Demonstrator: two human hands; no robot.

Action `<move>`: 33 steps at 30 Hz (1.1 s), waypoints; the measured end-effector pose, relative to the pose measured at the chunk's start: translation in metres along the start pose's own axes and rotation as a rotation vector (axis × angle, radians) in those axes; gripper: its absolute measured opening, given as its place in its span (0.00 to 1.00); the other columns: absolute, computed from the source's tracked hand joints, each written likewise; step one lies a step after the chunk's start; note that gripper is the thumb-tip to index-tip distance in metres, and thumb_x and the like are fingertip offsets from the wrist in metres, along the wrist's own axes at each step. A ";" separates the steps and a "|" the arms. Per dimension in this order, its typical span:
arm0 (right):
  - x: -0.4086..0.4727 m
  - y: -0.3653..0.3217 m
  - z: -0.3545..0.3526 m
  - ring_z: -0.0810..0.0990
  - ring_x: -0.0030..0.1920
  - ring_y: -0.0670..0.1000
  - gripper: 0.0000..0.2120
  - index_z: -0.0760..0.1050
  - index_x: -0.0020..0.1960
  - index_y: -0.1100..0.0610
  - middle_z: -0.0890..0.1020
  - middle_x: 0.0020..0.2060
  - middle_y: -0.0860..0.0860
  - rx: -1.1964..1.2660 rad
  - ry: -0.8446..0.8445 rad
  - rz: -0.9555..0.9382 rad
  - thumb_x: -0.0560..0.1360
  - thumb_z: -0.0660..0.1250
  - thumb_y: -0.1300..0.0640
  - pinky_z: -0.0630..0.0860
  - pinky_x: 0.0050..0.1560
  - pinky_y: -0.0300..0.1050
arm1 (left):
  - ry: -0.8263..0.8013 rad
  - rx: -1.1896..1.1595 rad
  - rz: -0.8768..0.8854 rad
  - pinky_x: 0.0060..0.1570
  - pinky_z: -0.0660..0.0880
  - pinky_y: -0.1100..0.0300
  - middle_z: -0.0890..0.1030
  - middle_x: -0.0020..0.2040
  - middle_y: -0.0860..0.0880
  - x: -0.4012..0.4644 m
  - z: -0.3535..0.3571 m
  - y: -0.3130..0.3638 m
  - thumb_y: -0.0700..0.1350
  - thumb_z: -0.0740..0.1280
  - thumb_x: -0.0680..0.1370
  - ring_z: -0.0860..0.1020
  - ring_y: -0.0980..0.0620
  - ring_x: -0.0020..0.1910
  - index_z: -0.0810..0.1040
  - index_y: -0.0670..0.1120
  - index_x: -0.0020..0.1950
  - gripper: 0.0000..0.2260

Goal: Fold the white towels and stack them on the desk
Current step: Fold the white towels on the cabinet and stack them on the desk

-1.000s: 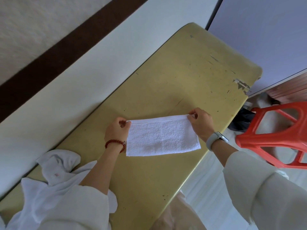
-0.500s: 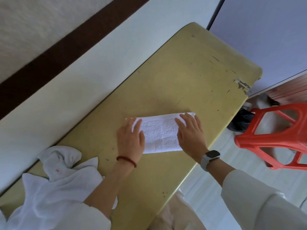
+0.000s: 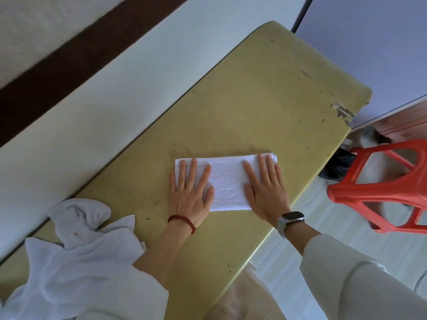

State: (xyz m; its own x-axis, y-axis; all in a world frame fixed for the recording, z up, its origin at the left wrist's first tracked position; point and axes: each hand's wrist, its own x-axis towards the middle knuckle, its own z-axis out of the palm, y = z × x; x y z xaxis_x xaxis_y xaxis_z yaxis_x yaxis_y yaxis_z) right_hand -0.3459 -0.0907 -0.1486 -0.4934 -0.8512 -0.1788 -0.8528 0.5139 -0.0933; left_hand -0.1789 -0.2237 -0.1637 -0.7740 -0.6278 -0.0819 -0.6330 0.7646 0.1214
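Folded towel (image 3: 227,183): plain white, terry texture. Tabletop (image 3: 254,107): yellow-olive, dark scuffs, chipped paint at one corner. Crumpled towels (image 3: 76,245): white, small red mark. Stool (image 3: 379,188): orange-red. Bracelet (image 3: 182,221): dark red beads. Watch (image 3: 291,219): white strap, black face.

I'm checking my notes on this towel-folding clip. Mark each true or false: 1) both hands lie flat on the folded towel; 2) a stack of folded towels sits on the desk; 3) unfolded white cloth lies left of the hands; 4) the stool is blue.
1) True: the left hand and right hand press flat on the folded towel.
2) False: only this one folded towel lies on the desk.
3) True: the crumpled white pile lies there.
4) False: the stool is red.
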 end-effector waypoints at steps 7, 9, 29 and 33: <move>-0.001 0.009 -0.022 0.70 0.66 0.62 0.19 0.73 0.61 0.60 0.73 0.63 0.61 0.192 0.139 -0.031 0.76 0.52 0.55 0.63 0.67 0.55 | -0.044 0.080 0.120 0.64 0.56 0.34 0.62 0.74 0.44 0.013 -0.010 -0.022 0.61 0.49 0.76 0.59 0.40 0.72 0.58 0.53 0.72 0.26; -0.002 0.017 -0.030 0.71 0.65 0.61 0.18 0.76 0.57 0.61 0.76 0.61 0.60 0.241 0.174 -0.018 0.75 0.52 0.57 0.64 0.67 0.58 | 0.003 0.088 0.128 0.61 0.59 0.30 0.66 0.71 0.43 0.018 -0.019 -0.030 0.58 0.53 0.76 0.61 0.40 0.71 0.63 0.51 0.70 0.24; -0.061 -0.017 -0.030 0.77 0.45 0.56 0.08 0.76 0.53 0.57 0.78 0.46 0.53 0.399 -0.172 -0.070 0.75 0.64 0.57 0.71 0.46 0.47 | 0.145 -0.083 0.041 0.52 0.73 0.46 0.78 0.60 0.45 -0.074 -0.026 0.018 0.47 0.68 0.71 0.74 0.45 0.59 0.79 0.46 0.55 0.13; -0.059 -0.014 -0.032 0.78 0.35 0.56 0.07 0.78 0.41 0.55 0.79 0.34 0.50 0.287 0.006 -0.198 0.65 0.73 0.63 0.74 0.34 0.45 | 0.046 -0.160 0.115 0.57 0.72 0.47 0.75 0.63 0.46 -0.094 -0.017 0.029 0.51 0.58 0.73 0.67 0.47 0.64 0.76 0.49 0.58 0.16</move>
State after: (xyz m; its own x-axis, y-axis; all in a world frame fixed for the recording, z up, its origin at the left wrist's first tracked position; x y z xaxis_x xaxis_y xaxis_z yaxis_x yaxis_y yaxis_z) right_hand -0.3100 -0.0513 -0.1051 -0.3254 -0.9374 -0.1237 -0.8494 0.3473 -0.3974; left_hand -0.1242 -0.1452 -0.1357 -0.8373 -0.5466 -0.0134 -0.5274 0.8009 0.2836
